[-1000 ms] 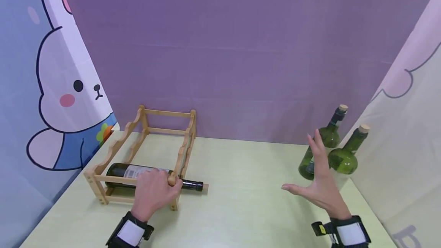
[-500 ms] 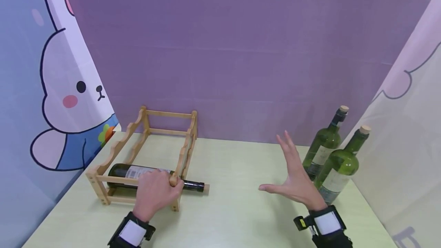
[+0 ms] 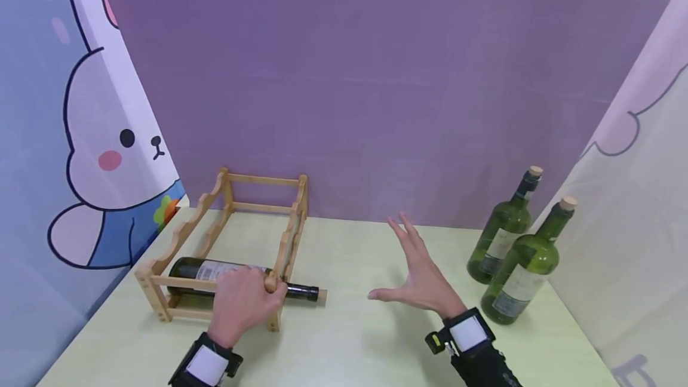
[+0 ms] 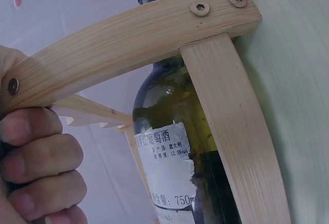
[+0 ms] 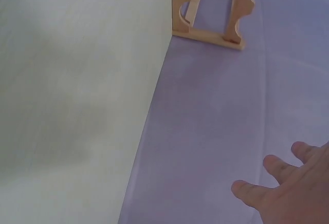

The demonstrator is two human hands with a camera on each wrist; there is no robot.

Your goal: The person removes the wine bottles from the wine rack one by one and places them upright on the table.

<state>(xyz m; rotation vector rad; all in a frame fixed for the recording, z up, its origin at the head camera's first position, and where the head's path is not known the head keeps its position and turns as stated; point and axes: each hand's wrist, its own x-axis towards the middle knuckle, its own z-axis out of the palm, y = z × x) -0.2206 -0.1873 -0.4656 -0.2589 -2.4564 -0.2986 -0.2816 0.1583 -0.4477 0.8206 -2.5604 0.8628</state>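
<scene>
A wooden wine rack (image 3: 185, 227) stands on the left of the table. One dark wine bottle (image 3: 185, 267) lies across its near end, its corked neck sticking out to the right; the white label (image 4: 167, 167) shows in the left wrist view. My left hand (image 3: 244, 300) grips the rack's near top corner, fingers curled round the wood. Over the middle of the table my right hand (image 3: 421, 282) is held in the air with fingers spread and thumb out, holding nothing. In the right wrist view its fingers (image 5: 252, 193) are straight and touch nothing.
Two corked green wine bottles stand upright at the table's right side, one (image 3: 500, 237) behind the other (image 3: 524, 276). A purple cloth (image 3: 376, 88) hangs behind the pale table (image 3: 344, 351). Printed cloths hang at the left (image 3: 32, 136) and right (image 3: 634, 243).
My right hand has moved left, away from the two standing bottles to the middle of the table, fingers still spread. The left hand keeps its grip on the rack.
</scene>
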